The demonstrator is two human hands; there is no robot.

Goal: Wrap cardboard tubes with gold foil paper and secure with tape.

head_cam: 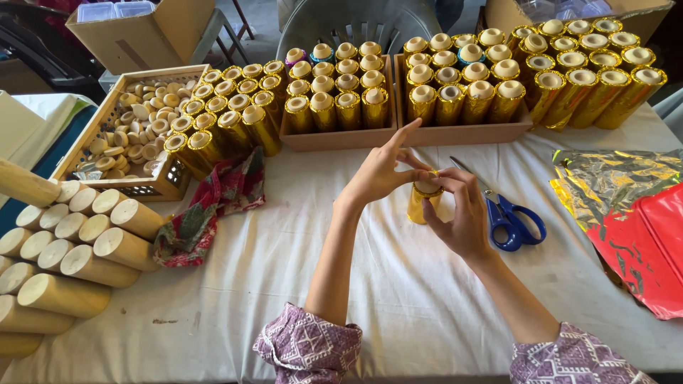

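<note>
You hold a gold foil-wrapped cylinder (pixel 424 201) upright just above the white-clothed desk (pixel 398 284), near its middle. Your left hand (pixel 380 171) pinches the top rim of it with thumb and middle fingers (pixel 415 175), index finger stuck up and out. Your right hand (pixel 462 213) wraps the right side, fingertips pressed on the pale top edge where the foil folds in.

Just right of your right hand, blue-handled scissors (pixel 509 217) lie flat on the desk, blades pointing up-left. Further right, crumpled gold foil sheet (pixel 612 178) with a red sheet (pixel 651 242) on top of it at the desk's edge.

Behind the cylinder, two shallow cardboard trays (pixel 341 139) packed with upright gold-wrapped cylinders; more of them lean in rows to the far right (pixel 590 78) and far left (pixel 228 117). Left rear, a wooden lattice crate (pixel 167 178) full of small pale wooden caps. Red patterned cloth (pixel 210 210) bunched beside it. At the left edge, a stack of bare wooden cylinders (pixel 78 249) on their sides. Cardboard box (pixel 142 32) well behind, off the desk.
</note>
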